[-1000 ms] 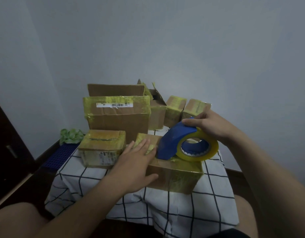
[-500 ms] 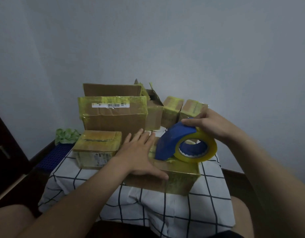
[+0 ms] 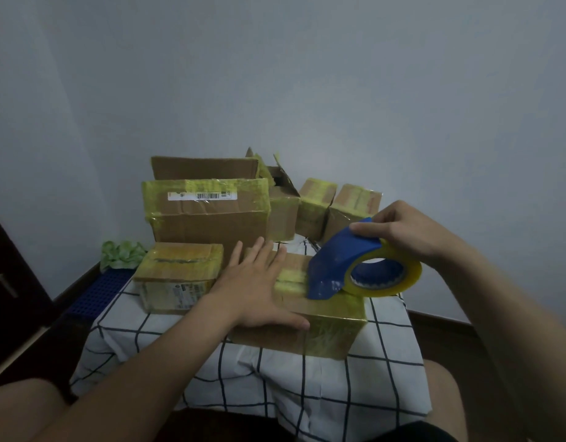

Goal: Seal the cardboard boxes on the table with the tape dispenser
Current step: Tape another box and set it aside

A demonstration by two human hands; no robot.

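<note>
A flat cardboard box point(image 3: 326, 333), banded with yellowish tape, lies at the front of the table point(image 3: 275, 378). My left hand point(image 3: 259, 288) presses flat on its top, fingers straight and spread. My right hand point(image 3: 402, 231) grips the blue tape dispenser point(image 3: 342, 263) from above; its roll of clear yellowish tape point(image 3: 383, 275) faces me. The dispenser's front edge rests on the box top, on a strip of tape.
A small taped box point(image 3: 179, 275) sits left of the front box. Behind stand a large labelled box point(image 3: 208, 215), an open-flapped box point(image 3: 281, 202) and two small taped boxes point(image 3: 316, 202) point(image 3: 351, 212). A green bundle point(image 3: 120, 253) and blue crate point(image 3: 100, 295) lie at the left; my knees flank the table.
My left hand has slid a little forward across the box top, its thumb now along the front edge. The dispenser has stayed on the box, shifting slightly.
</note>
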